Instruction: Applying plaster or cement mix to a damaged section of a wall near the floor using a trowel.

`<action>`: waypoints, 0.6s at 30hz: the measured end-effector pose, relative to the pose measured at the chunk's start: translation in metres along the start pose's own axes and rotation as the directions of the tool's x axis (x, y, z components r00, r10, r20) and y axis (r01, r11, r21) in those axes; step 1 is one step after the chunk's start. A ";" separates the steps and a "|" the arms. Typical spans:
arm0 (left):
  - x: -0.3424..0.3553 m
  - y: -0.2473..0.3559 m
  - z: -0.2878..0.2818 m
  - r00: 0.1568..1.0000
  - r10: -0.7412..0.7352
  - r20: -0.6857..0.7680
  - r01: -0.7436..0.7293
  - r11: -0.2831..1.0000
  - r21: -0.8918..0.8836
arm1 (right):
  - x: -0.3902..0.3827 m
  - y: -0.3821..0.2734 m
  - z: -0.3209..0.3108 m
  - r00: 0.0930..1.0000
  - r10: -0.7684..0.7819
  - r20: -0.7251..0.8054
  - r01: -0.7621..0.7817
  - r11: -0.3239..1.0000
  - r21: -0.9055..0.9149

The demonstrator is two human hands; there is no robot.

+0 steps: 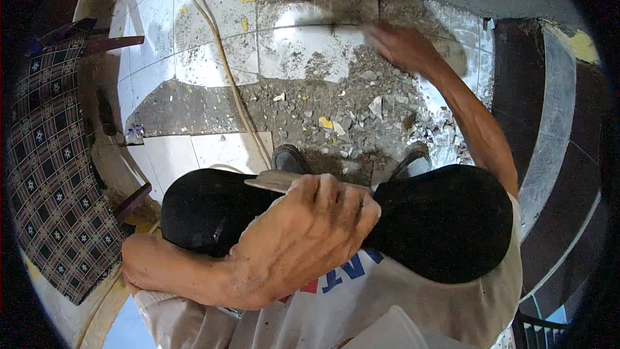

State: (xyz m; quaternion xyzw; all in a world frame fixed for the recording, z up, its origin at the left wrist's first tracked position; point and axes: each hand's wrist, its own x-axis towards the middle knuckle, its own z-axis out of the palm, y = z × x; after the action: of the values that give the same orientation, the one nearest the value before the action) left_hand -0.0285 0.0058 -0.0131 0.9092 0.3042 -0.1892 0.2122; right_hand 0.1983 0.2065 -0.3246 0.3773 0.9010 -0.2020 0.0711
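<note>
My left hand (303, 239) is closed in front of my lap. Its fingers wrap over a flat, pale, thin piece (266, 181) with a tapered end, whose kind I cannot make out. My right arm stretches forward, and my right hand (403, 48) is over the far right of the floor. Motion smears its fingers, so I cannot see whether they hold anything. Below that hand, grey rubble (368, 106) with broken tile shards lies on a rough strip of bare floor. White, dirt-spotted floor tiles (213, 58) border the strip on its far side.
A yellowish cable (223, 58) runs across the tiles and rubble toward my feet. On the left stands something covered in checked cloth (55, 168). Dark steps or panels with a grey band (558, 103) are at the right. My dark shoes (289, 159) stand at the rubble's near edge.
</note>
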 end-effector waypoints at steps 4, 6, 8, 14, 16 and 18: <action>0.001 -0.001 0.000 0.998 0.008 0.058 -0.008 1.000 0.005 | -0.030 0.038 0.004 0.976 -0.204 -0.077 0.201 0.978 -0.048; 0.003 0.001 0.001 1.000 0.031 -0.003 -0.031 1.000 -0.002 | -0.041 0.039 0.005 0.963 -0.061 -0.262 0.035 0.994 -0.103; 0.004 0.002 0.000 0.998 0.059 -0.015 -0.058 0.998 0.019 | -0.052 0.032 0.005 0.934 0.085 -0.347 -0.135 0.983 -0.122; 0.006 -0.001 -0.002 0.996 0.073 -0.058 -0.073 0.997 0.005 | -0.095 0.037 0.018 0.997 -0.023 -0.072 0.012 0.988 -0.151; 0.004 0.003 -0.004 0.998 0.036 0.046 -0.035 0.999 -0.012 | -0.114 0.043 0.030 0.946 0.299 -0.122 -0.216 0.866 0.450; 0.004 0.003 -0.005 1.000 0.022 0.021 -0.022 1.000 -0.004 | -0.135 0.039 0.043 0.916 0.400 0.037 -0.384 0.846 0.370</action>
State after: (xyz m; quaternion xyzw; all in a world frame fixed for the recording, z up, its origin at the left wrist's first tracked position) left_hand -0.0224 0.0075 -0.0100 0.9100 0.2923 -0.1960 0.2191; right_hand 0.3201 0.1248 -0.3377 0.5637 0.7519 -0.3413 0.0197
